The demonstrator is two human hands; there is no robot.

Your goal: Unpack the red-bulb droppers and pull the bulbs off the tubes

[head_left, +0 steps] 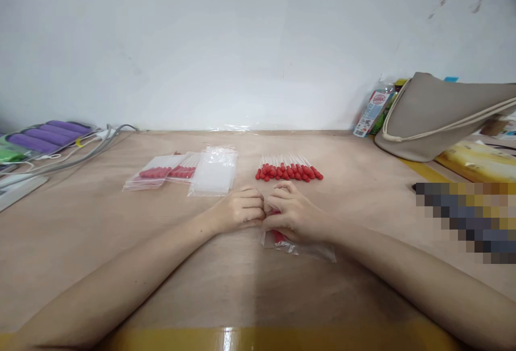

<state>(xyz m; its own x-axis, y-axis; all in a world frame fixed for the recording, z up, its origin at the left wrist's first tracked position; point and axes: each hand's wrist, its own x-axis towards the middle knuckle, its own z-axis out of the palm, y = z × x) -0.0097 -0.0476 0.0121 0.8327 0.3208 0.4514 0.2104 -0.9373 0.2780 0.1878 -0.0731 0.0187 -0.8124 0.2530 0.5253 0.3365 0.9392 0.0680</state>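
Note:
My left hand (244,209) is closed, fingers curled, knuckles close to my right hand; what its fingertips hold is hidden. My right hand (296,214) grips a clear plastic bag (310,250) with something red inside, partly covered by the fingers. Just beyond the hands lies a row of white sticks with red tips (288,171), resembling cotton swabs. To the left, flat zip bags (151,173) filled with the same red-tipped sticks overlap one another. A stack of clear zip bags (213,171) rests at their right end.
Purple cylinders in a wrapped pack (52,137) and grey cables (92,147) occupy the left side. At the right back stand a beige drawstring bag (435,120) and a labelled package (373,112). A yellow pack (479,160) lies nearer, beside a pixelated patch. A wall borders the table's back.

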